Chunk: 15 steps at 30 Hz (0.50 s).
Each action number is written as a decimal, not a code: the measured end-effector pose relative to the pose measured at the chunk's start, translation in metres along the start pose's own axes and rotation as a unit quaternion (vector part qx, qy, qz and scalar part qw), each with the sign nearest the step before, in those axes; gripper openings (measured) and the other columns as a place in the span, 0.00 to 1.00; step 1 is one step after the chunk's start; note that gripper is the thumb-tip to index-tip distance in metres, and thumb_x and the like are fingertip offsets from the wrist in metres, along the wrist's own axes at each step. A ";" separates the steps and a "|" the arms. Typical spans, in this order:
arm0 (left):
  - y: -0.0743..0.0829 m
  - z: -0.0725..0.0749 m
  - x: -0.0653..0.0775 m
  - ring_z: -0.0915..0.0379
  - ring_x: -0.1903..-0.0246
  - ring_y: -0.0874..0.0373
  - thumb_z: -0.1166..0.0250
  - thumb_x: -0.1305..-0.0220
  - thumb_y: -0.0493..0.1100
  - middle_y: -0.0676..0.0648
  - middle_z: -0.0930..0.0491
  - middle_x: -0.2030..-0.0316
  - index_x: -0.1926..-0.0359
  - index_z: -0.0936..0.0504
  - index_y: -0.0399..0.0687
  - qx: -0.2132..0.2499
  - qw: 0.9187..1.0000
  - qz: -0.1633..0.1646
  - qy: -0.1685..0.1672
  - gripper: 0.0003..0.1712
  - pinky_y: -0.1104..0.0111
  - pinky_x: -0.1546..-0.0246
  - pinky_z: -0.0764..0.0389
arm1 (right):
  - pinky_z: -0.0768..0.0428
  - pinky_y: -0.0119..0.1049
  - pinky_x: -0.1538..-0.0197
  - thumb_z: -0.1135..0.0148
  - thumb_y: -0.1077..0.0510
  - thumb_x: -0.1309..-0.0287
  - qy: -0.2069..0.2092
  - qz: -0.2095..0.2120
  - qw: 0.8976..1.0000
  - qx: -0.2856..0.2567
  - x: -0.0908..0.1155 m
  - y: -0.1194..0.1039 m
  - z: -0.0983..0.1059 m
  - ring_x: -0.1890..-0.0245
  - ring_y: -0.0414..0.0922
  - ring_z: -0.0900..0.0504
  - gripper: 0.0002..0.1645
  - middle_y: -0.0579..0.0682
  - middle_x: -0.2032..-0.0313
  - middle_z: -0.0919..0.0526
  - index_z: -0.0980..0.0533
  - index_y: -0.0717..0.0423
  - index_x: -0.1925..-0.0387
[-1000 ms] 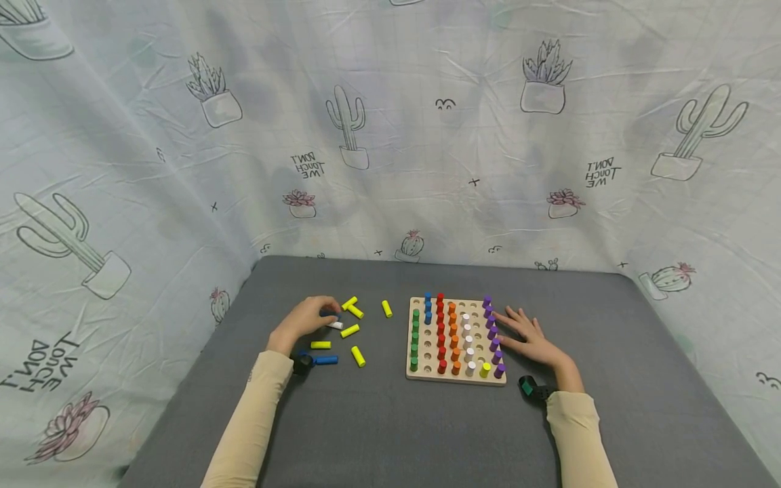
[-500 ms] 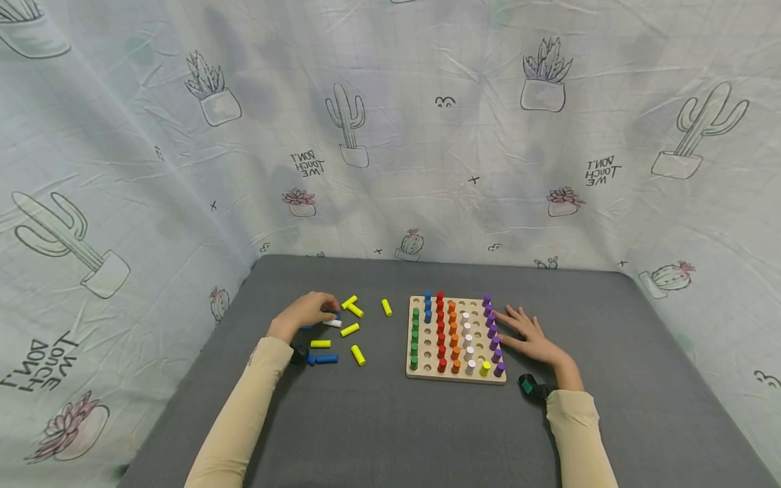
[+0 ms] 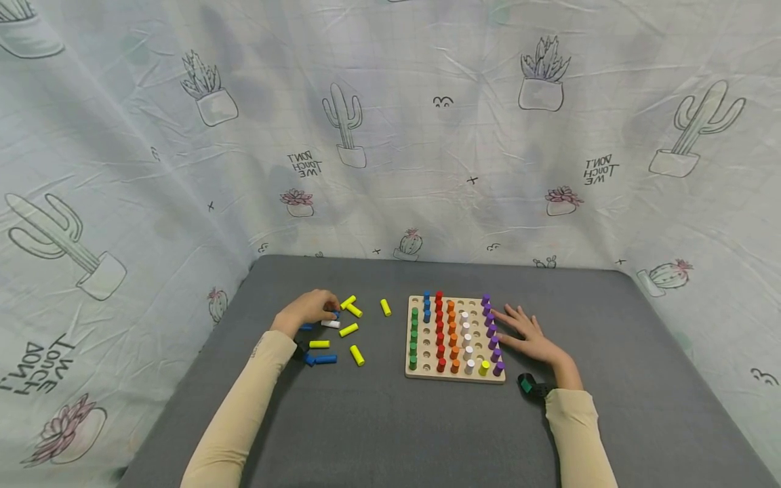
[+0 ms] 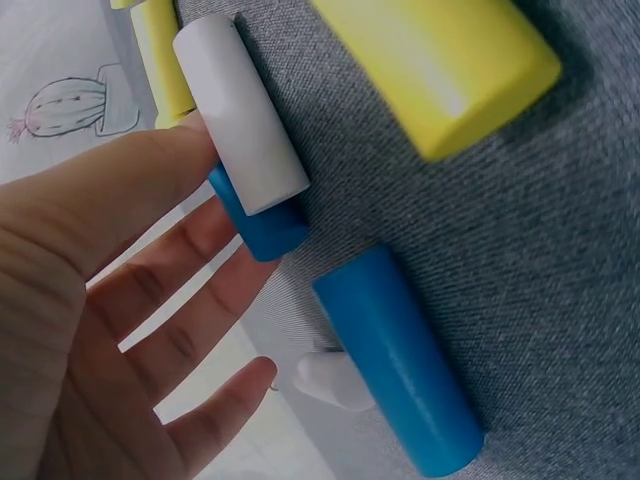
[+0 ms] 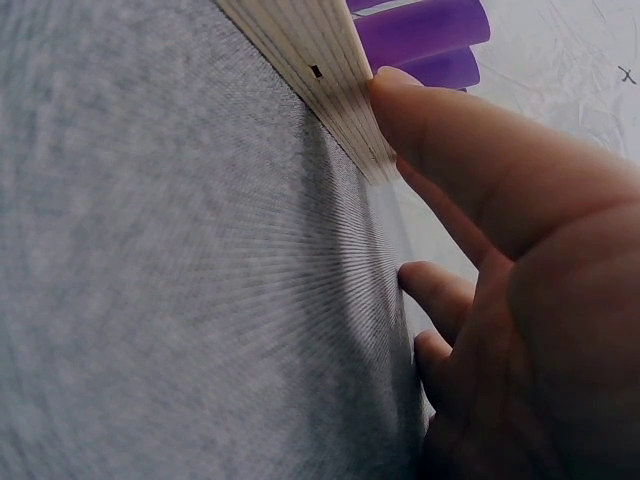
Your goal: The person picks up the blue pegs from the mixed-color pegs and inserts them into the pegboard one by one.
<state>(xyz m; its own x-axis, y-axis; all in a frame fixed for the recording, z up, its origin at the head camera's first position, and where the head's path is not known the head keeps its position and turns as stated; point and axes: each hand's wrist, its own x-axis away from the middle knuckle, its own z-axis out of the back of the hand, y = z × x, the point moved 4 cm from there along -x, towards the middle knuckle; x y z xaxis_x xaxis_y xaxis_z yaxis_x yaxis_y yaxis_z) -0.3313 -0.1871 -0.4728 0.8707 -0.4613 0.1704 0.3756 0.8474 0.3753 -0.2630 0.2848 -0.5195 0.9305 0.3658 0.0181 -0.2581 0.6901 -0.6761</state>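
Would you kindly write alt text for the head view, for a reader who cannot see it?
A person's left hand is among loose yellow pegs, blue pegs and a white peg on a gray table; the right hand, spread, is at a pegboard holding upright colored pegs.

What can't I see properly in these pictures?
Head view: the left hand hides part of the blue peg by its fingertips.
Left wrist view: the white peg covers whether the thumb touches that blue peg.
Left wrist view: the nearest yellow peg is cut off by the top edge.
Right wrist view: the board is cut off by the top edge.
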 end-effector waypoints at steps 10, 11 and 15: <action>0.001 -0.001 0.000 0.25 0.62 0.55 0.36 0.40 0.39 0.49 0.20 0.61 0.58 0.18 0.50 -0.011 1.000 0.001 0.007 0.09 0.60 0.60 0.22 | 0.75 0.66 0.37 0.46 0.46 0.38 0.011 0.019 1.000 0.007 0.001 0.000 -0.001 0.32 0.67 0.69 0.36 0.68 0.30 0.57 0.42 0.51 0.31; 0.001 -0.001 0.000 0.25 0.63 0.56 0.36 0.40 0.39 0.49 0.20 0.61 0.58 0.18 0.50 -0.011 1.000 0.001 0.008 0.09 0.61 0.60 0.22 | 0.75 0.66 0.37 0.46 0.46 0.38 0.011 0.019 1.000 0.006 0.001 0.000 -0.001 0.31 0.67 0.69 0.36 0.68 0.30 0.57 0.42 0.51 0.31; 0.000 -0.003 0.000 0.26 0.63 0.57 0.36 0.40 0.41 0.50 0.21 0.61 0.58 0.18 0.51 -0.014 1.000 0.005 0.012 0.09 0.61 0.61 0.23 | 0.75 0.66 0.37 0.45 0.47 0.38 0.009 0.017 1.000 0.006 0.002 0.000 -0.002 0.31 0.67 0.69 0.36 0.68 0.30 0.57 0.42 0.52 0.32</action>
<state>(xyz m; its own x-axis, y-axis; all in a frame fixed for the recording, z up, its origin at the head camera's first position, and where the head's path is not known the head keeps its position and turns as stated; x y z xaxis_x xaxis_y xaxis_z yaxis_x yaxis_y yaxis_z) -0.3305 -0.1868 -0.4753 0.8817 -0.4468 0.1518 0.3752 0.8588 0.3487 -0.2611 0.2845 -0.5209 0.9255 0.3782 -0.0190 -0.2933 0.6841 -0.6678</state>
